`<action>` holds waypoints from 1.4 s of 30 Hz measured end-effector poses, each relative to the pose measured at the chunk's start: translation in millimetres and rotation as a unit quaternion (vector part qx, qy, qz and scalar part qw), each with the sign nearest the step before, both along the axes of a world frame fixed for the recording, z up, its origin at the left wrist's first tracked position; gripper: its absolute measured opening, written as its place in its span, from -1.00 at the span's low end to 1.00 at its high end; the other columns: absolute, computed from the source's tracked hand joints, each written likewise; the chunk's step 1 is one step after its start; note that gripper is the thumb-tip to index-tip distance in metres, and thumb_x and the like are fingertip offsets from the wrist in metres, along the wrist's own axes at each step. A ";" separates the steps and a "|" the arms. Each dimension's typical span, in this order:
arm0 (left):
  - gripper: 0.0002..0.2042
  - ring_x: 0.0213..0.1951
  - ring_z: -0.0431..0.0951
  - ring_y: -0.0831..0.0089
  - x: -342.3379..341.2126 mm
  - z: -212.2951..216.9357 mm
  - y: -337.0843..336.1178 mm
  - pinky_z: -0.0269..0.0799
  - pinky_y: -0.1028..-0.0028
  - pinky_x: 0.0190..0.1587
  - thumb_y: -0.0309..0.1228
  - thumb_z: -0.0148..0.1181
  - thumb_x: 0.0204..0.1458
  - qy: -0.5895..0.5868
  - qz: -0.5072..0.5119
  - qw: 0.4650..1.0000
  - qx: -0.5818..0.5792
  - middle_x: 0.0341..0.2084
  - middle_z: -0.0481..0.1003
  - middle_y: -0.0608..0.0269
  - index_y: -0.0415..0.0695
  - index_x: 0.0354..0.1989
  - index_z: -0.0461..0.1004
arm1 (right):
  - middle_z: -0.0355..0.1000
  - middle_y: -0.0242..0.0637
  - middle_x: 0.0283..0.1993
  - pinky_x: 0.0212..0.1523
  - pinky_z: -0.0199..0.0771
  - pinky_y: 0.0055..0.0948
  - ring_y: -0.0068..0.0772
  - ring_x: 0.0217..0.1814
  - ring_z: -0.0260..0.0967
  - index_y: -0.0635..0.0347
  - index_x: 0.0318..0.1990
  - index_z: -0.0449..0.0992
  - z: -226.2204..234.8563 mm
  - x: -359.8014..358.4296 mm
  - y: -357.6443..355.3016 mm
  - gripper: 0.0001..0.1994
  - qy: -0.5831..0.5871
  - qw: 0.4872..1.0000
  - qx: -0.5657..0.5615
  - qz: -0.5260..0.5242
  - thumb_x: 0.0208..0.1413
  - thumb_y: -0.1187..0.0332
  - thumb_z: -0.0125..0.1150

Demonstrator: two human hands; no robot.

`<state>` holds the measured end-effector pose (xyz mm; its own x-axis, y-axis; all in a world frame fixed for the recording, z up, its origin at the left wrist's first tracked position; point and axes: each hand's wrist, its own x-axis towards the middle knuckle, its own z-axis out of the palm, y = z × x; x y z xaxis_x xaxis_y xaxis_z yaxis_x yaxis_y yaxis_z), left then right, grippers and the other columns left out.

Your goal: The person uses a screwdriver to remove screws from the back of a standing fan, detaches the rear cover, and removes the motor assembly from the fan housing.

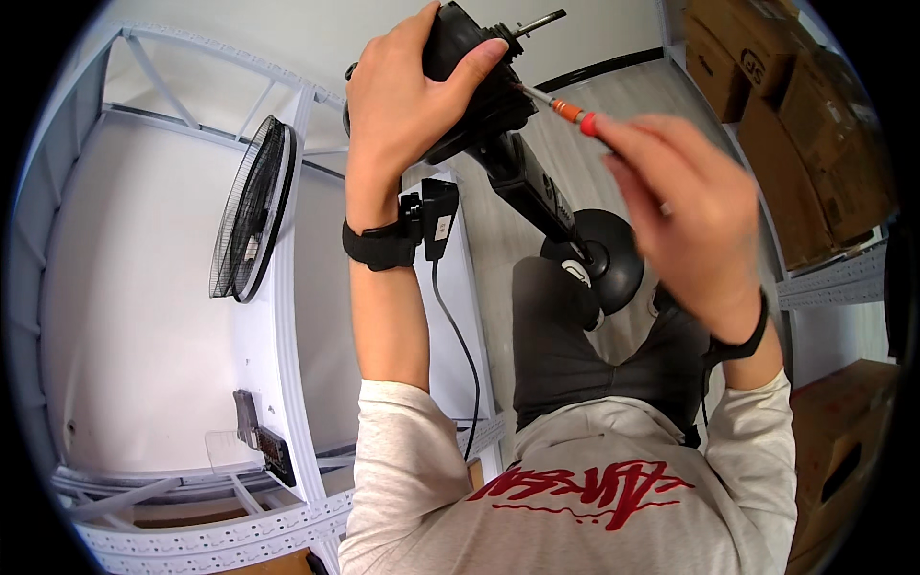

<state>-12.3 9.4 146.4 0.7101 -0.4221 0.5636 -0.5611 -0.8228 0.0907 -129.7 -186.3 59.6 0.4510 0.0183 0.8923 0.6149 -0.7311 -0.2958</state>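
Observation:
My left hand (407,91) is wrapped over the black motor head (450,40) of a standing fan, its thumb and fingers pressed on the housing. A bare metal shaft (542,22) sticks out of the head toward the right. My right hand (685,206), a little blurred, is closed round a screwdriver (567,110) with an orange and red handle. The screwdriver's tip meets the near right side of the motor head; the screw itself cannot be made out. Below the head, the black fan pole (537,196) runs down to a round black base (618,273) by my feet.
On the white metal shelving (287,335) at left stands a black wire fan guard (254,211). Nearer lie a small dark case (275,454) and a clear lid. Cardboard boxes (795,134) fill the right side. A black cable (460,335) hangs beside my left arm.

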 end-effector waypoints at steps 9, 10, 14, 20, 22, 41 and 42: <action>-0.39 -0.03 0.51 -0.08 3.7 1.0 -0.3 0.38 0.17 0.07 -0.03 0.28 0.03 -0.007 -0.017 1.000 -0.001 -0.11 0.52 -0.24 -0.29 0.11 0.44 | 0.54 -0.34 -0.26 -0.40 0.32 -0.65 -0.58 -0.34 0.42 0.22 -0.10 0.64 4.9 39.4 -57.7 -0.76 0.169 0.974 0.033 0.147 0.03 0.53 0.32; -0.39 -0.02 0.51 -0.08 3.9 0.6 0.1 0.38 0.17 0.07 -0.04 0.29 0.03 -0.011 -0.019 1.000 0.002 -0.11 0.52 -0.24 -0.30 0.11 0.44 | 0.54 -0.35 -0.24 -0.35 0.34 -0.66 -0.59 -0.29 0.42 0.24 -0.10 0.63 12.4 38.0 -54.9 -0.77 0.203 0.962 0.063 0.173 0.05 0.51 0.32; -0.39 -0.02 0.51 -0.08 4.9 0.7 -2.2 0.38 0.17 0.08 -0.05 0.29 0.03 -0.003 -0.019 1.000 0.005 -0.11 0.53 -0.24 -0.30 0.12 0.44 | 0.53 -0.33 -0.22 -0.32 0.35 -0.64 -0.58 -0.29 0.42 0.25 -0.09 0.63 2.5 56.3 -66.9 -0.77 0.219 0.949 0.070 0.214 0.06 0.48 0.33; -0.39 -0.02 0.51 -0.06 3.2 2.1 -3.4 0.38 0.19 0.08 -0.06 0.30 0.02 -0.001 -0.016 1.000 0.004 -0.11 0.53 -0.22 -0.30 0.12 0.44 | 0.52 -0.33 -0.23 -0.29 0.37 -0.60 -0.58 -0.29 0.40 0.27 -0.10 0.63 -4.0 85.9 -85.6 -0.78 0.230 0.931 0.040 0.280 0.08 0.45 0.33; -0.39 -0.03 0.52 -0.05 2.7 1.5 -3.8 0.38 0.20 0.08 -0.07 0.31 0.02 0.005 -0.012 1.000 -0.003 -0.12 0.53 -0.22 -0.31 0.12 0.44 | 0.52 -0.34 -0.24 -0.28 0.37 -0.60 -0.58 -0.29 0.39 0.28 -0.11 0.63 -8.1 96.1 -88.7 -0.79 0.224 0.925 0.039 0.305 0.09 0.45 0.33; -0.25 -0.06 0.53 0.09 7.8 -8.0 1.2 0.42 0.22 0.02 0.16 0.36 -0.11 -0.032 -0.023 0.999 -0.007 -0.14 0.58 0.02 -0.25 0.09 0.48 | 0.60 -0.31 -0.18 -0.14 0.52 -0.60 -0.59 -0.19 0.51 0.25 -0.07 0.63 -8.3 134.2 -97.7 -0.75 0.314 0.881 0.046 0.351 0.09 0.43 0.33; -0.25 -0.06 0.53 0.09 7.4 -7.4 0.8 0.43 0.22 0.02 0.16 0.36 -0.11 -0.030 -0.023 0.999 -0.007 -0.14 0.58 0.02 -0.25 0.09 0.48 | 0.60 -0.30 -0.18 -0.15 0.52 -0.59 -0.58 -0.20 0.51 0.26 -0.07 0.64 -7.5 133.2 -98.4 -0.75 0.307 0.884 0.042 0.351 0.08 0.43 0.33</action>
<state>-4.9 10.1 139.0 0.6555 -0.4450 0.6101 -0.6024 -0.7954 0.0670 3.4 -284.7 52.1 0.7546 0.4307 0.4950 0.6129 -0.1932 -0.7662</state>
